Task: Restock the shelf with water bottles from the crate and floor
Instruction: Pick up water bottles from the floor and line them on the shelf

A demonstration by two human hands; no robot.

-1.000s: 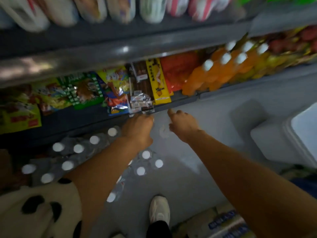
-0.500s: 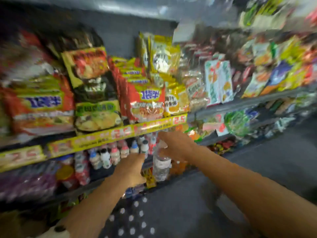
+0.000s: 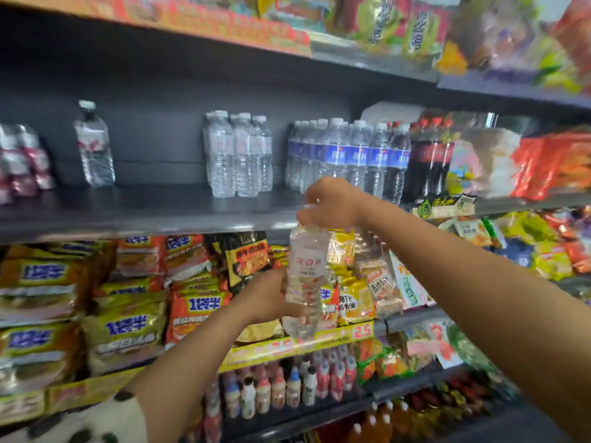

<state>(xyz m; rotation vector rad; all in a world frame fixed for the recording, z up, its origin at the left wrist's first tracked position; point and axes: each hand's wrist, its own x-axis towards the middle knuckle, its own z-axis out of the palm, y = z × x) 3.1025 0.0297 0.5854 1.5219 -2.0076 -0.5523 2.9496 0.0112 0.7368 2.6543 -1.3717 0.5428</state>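
From the head camera I see a shop aisle, a wall of dark shelves packed with goods. My right hand [image 3: 332, 203] grips the cap end of a clear water bottle [image 3: 306, 276], fingers closed around its top, while my left hand [image 3: 267, 298] wraps the lower body from the left side, fingers curled on it. The bottle hangs upright in the air in front of the noodle packets [image 3: 128, 302], just below the front edge of the dark shelf [image 3: 144, 209].

That shelf has a broad bare stretch. On it stand a lone bottle [image 3: 94, 145] at the left, a small cluster of clear bottles [image 3: 238, 155] in the middle, and blue-labelled bottles [image 3: 351, 158] further right, touching dark cola bottles [image 3: 428, 158]. Below the noodles runs a yellow price strip [image 3: 297, 345], with small drink bottles [image 3: 287, 388] under it. Snack bags [image 3: 415, 27] crowd the top shelf, blurred.
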